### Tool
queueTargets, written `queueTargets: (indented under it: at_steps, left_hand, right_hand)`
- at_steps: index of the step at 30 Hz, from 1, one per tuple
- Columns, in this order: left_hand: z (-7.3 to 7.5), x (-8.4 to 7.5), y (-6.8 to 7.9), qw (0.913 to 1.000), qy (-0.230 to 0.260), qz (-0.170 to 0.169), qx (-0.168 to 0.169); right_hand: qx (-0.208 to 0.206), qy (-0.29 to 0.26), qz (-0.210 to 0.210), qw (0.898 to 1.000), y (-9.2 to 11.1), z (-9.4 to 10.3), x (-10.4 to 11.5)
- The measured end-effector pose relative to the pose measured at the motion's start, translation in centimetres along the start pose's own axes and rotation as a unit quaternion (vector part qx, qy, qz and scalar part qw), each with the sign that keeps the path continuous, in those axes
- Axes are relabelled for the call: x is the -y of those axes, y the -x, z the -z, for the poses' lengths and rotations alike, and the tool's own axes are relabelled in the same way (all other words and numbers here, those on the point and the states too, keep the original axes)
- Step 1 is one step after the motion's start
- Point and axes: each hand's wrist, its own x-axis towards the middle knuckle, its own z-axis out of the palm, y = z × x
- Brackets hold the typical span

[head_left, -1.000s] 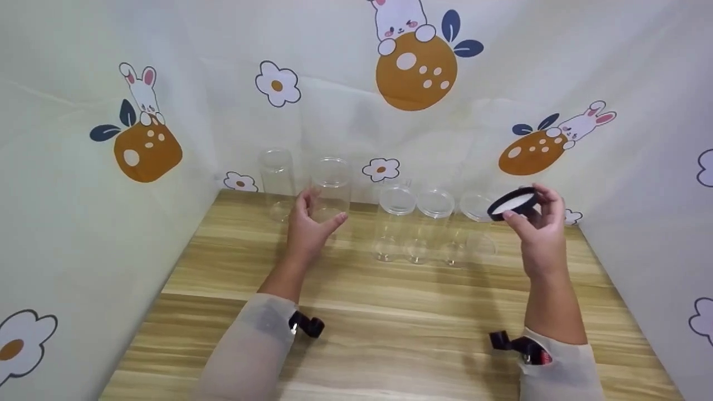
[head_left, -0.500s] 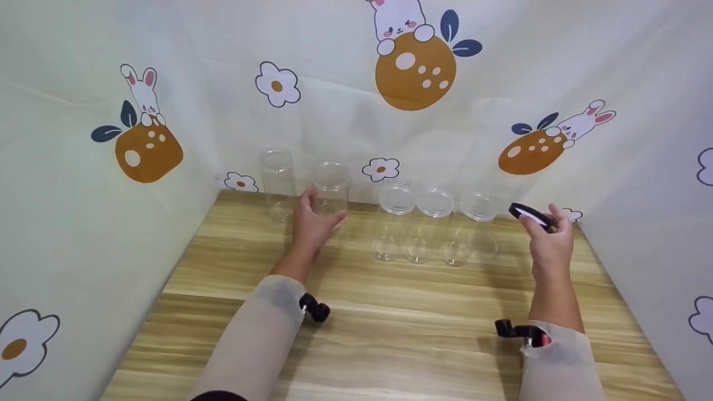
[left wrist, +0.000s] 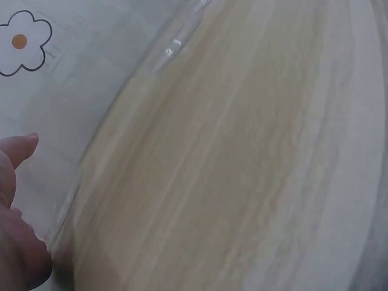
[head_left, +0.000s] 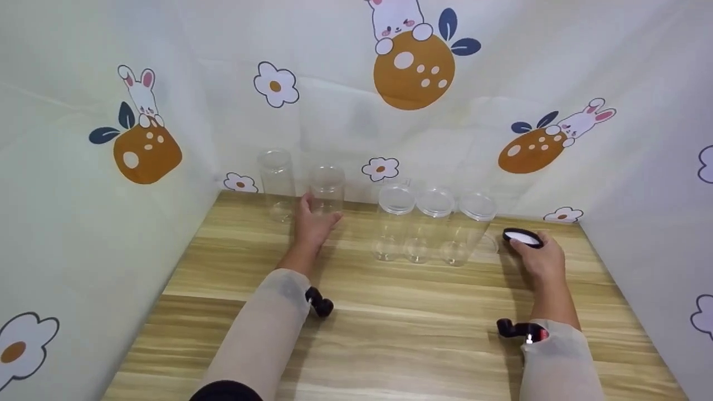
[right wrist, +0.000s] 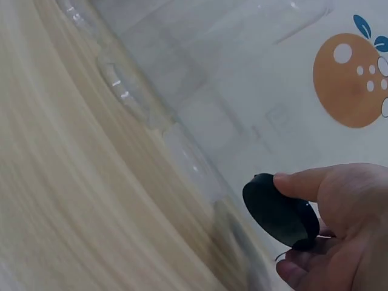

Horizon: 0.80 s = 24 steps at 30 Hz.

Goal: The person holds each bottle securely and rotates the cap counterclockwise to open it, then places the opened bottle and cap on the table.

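Note:
In the head view my left hand (head_left: 315,225) grips a clear cylindrical jar (head_left: 327,186) near the back wall, thumb on its right side and fingers behind its left. My left fingertips (left wrist: 24,145) also show at the left edge of the left wrist view. Just left of that jar stands another clear jar (head_left: 277,178). On the right, my right hand (head_left: 546,259) pinches a round black lid (head_left: 522,238) with a white liner, low over the wood. The right wrist view shows the thumb (right wrist: 297,185) on the lid's rim and the fingers underneath.
A row of three clear jars (head_left: 396,228) stands upright between my hands. By the foot of the rightmost lies a faint clear disc (head_left: 489,244). The wooden table (head_left: 390,323) ends at a printed cloth wall (head_left: 334,111) behind and on both sides.
My right hand has lowered the black lid toward the table, and its white face has turned up. My left hand has brought its jar slightly down and left.

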Motion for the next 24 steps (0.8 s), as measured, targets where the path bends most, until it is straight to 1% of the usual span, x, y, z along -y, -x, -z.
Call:
queueTargets:
  at_steps: [4,8,12,14,17,21,24]
  left_hand:
    - [0.2,0.4,0.0,0.9991,-0.041,-0.007,0.007]
    - [0.5,0.5,0.1,0.9970,-0.075,-0.015,0.015]
    - [0.7,0.6,0.0,0.9952,-0.095,-0.020,0.013]
    - [0.7,0.7,-0.1,0.9949,-0.099,-0.019,0.011]
    - [0.9,0.7,-0.2,0.9962,-0.084,-0.014,0.017]
    - [1.0,0.8,-0.3,0.9972,-0.070,-0.005,0.023]
    - [1.0,0.8,-0.5,0.9973,-0.071,-0.004,0.020]
  right_hand:
    - [0.009,0.039,-0.013,0.999,-0.3,0.0,-0.4]
    - [0.020,0.056,-0.027,0.998,-0.4,-0.1,-0.6]
    - [0.026,0.074,-0.023,0.997,-0.4,-0.3,-0.7]
    - [0.027,0.080,-0.015,0.996,-0.5,-0.4,-0.9]
    - [0.034,0.076,-0.008,0.997,-0.5,-0.5,-1.0]
    - [0.046,0.066,-0.014,0.997,-0.5,-0.5,-1.1]
    - [0.051,0.068,-0.016,0.996,-0.6,-0.6,-1.2]
